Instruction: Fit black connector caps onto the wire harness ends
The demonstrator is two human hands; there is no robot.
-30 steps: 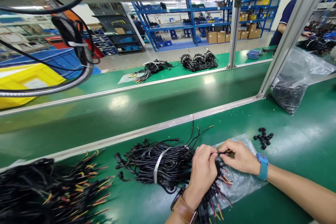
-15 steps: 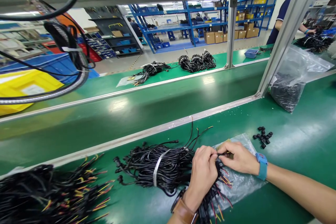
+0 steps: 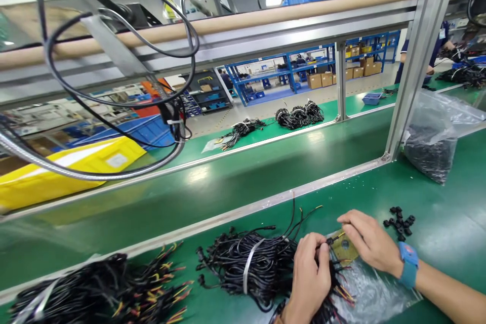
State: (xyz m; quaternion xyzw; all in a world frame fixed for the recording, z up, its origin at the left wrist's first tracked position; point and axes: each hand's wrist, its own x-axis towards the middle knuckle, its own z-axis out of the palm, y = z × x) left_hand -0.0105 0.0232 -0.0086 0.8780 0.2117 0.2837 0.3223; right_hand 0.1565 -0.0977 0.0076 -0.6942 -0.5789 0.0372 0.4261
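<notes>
My left hand (image 3: 312, 271) is closed on a black cable (image 3: 329, 241), its thumb and forefinger pinching near the end, where a short yellow wire tip sticks out to the right. My right hand (image 3: 370, 240) is just right of that tip, apart from it, with fingers stretched out and nothing visible in them. Below the hands are a yellowish plate with a dark round spot (image 3: 345, 244) and a clear plastic bag (image 3: 366, 288). A bundle of black cables (image 3: 261, 268), tied with a white band, lies left of my left hand. Bare red and yellow wire ends show under that hand.
Small black caps (image 3: 400, 223) lie right of my right hand. Another cable bundle (image 3: 83, 288) is at the lower left. A metal post (image 3: 417, 61) and a filled plastic bag (image 3: 433, 147) stand at the right. Looped cables (image 3: 125, 101) hang upper left. A co-worker (image 3: 433, 55) is beyond.
My right hand has let go of the cable end and drawn off to the right, its fingers opening. My left hand still pinches the cable. The view has tilted up and left.
</notes>
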